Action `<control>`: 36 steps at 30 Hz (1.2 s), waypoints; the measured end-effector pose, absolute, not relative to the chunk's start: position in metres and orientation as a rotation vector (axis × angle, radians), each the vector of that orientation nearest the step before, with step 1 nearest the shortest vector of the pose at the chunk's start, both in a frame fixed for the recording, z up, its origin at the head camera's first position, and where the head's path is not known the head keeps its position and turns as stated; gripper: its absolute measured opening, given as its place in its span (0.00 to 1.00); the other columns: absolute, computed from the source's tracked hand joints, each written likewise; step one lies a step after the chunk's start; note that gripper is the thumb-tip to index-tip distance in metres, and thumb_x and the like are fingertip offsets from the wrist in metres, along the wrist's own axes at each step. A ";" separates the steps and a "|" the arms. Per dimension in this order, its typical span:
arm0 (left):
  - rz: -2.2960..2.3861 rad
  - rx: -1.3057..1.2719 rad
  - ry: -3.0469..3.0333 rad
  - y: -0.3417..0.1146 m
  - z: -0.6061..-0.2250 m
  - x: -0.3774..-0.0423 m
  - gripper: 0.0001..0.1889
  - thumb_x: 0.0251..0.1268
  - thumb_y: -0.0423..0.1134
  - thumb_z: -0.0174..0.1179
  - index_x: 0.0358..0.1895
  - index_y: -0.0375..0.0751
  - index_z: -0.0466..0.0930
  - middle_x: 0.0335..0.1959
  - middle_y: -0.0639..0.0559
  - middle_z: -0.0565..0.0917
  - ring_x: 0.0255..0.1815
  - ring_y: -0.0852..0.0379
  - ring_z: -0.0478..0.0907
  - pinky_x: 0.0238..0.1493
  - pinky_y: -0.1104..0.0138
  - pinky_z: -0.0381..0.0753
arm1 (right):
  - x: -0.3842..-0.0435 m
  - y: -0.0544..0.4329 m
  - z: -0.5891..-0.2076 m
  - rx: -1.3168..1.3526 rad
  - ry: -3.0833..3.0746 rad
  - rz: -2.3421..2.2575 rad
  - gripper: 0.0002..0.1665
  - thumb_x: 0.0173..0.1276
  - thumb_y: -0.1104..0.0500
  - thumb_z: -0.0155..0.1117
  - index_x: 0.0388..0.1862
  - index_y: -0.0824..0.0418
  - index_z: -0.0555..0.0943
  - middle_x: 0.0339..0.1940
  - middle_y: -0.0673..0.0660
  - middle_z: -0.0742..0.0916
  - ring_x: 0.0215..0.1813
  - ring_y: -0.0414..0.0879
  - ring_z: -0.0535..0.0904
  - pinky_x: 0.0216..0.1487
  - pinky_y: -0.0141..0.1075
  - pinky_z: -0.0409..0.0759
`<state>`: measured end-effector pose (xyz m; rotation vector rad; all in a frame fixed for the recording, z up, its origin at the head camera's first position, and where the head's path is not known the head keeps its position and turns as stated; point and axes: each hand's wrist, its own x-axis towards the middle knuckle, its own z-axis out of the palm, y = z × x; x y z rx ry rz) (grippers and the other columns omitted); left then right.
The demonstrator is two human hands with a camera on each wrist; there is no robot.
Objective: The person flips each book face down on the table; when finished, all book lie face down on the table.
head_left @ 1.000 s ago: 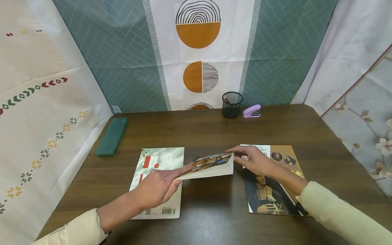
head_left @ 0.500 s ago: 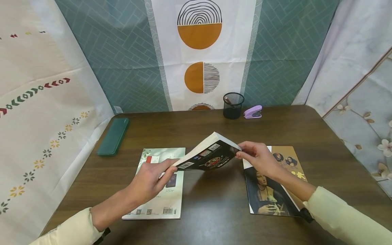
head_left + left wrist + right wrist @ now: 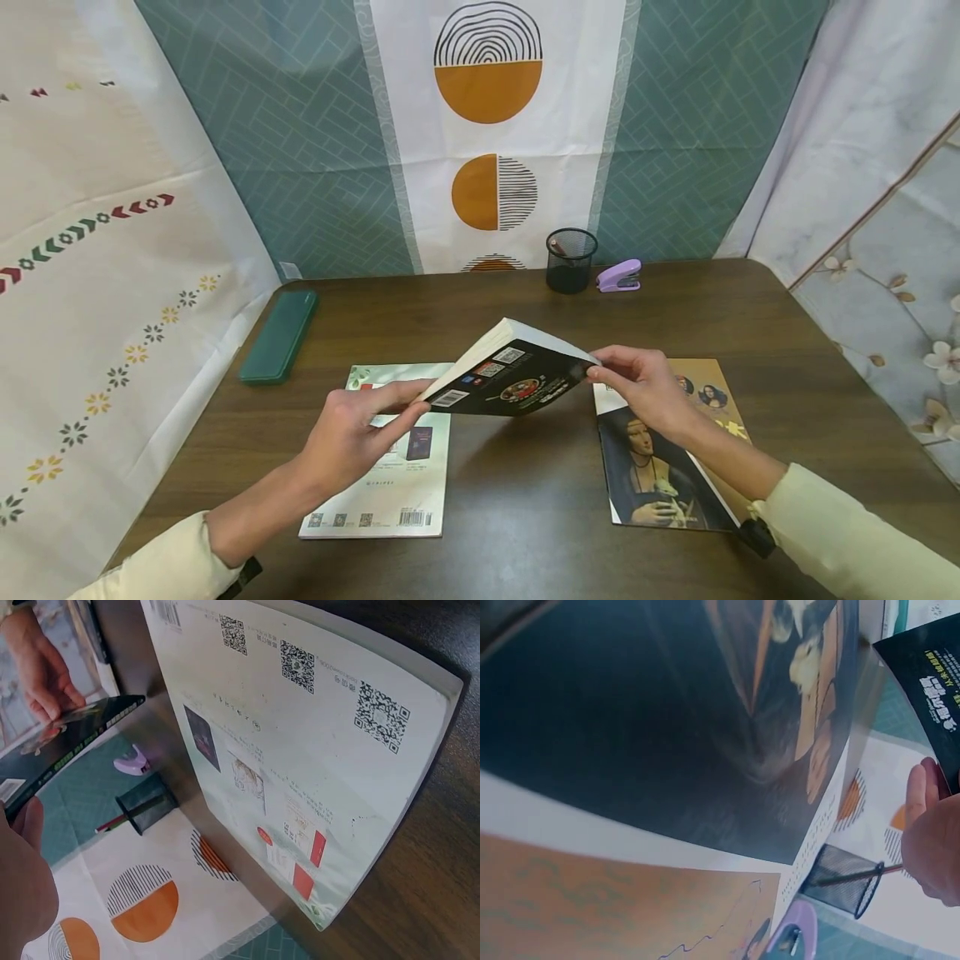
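Note:
A thick paperback book [image 3: 517, 379] with a black back cover is held tilted above the middle of the table, its white page edges facing up and to the left. My left hand [image 3: 360, 429] pinches its left corner between thumb and fingers. At the opposite corner, my right hand [image 3: 641, 387] grips it the same way. Under the left hand lies a pale green magazine [image 3: 390, 492] with a barcode and QR codes, partly covered. Below the right hand and forearm lies a magazine with a painted portrait [image 3: 648, 475] on its cover.
At the table's back edge stand a black mesh pen cup [image 3: 570, 267] and a lilac stapler [image 3: 619, 276]. A dark green case [image 3: 279, 337] lies at the back left of the brown table [image 3: 517, 508]. Patterned cloths hang on three sides.
The book has turned from showing its colourful cover to showing its black back cover, and both hands now pinch it. Over the last half second it shifts slightly left and tilts a little.

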<state>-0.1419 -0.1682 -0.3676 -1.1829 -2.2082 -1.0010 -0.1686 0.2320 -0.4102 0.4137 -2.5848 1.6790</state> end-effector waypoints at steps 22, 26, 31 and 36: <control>-1.361 -0.655 -2.548 -0.166 -0.370 -0.139 0.08 0.64 0.33 0.76 0.44 0.48 0.93 0.37 0.61 0.92 0.33 0.64 0.89 0.37 0.70 0.87 | -0.172 0.221 -0.381 0.236 -2.286 1.941 0.19 0.75 0.64 0.71 0.60 0.72 0.85 0.42 0.49 0.93 0.42 0.42 0.91 0.50 0.36 0.88; -1.376 -0.561 -2.660 -0.162 -0.373 -0.136 0.12 0.65 0.33 0.76 0.49 0.46 0.90 0.37 0.59 0.93 0.34 0.63 0.90 0.38 0.66 0.86 | -0.178 0.218 -0.375 0.170 -2.332 1.886 0.19 0.74 0.59 0.73 0.60 0.67 0.86 0.40 0.50 0.92 0.42 0.43 0.90 0.49 0.36 0.88; -1.440 -0.534 -2.723 -0.158 -0.380 -0.132 0.08 0.67 0.34 0.75 0.47 0.46 0.90 0.35 0.60 0.92 0.32 0.53 0.91 0.50 0.56 0.87 | -0.186 0.215 -0.370 0.129 -2.373 1.838 0.21 0.72 0.56 0.76 0.60 0.63 0.87 0.41 0.51 0.92 0.44 0.43 0.90 0.51 0.37 0.88; -1.722 -0.526 -2.714 -0.153 -0.388 -0.130 0.05 0.68 0.32 0.73 0.43 0.38 0.90 0.34 0.52 0.92 0.35 0.41 0.91 0.41 0.62 0.91 | -0.193 0.210 -0.368 0.127 -2.341 1.896 0.22 0.71 0.58 0.77 0.59 0.65 0.87 0.43 0.52 0.92 0.44 0.43 0.90 0.51 0.40 0.88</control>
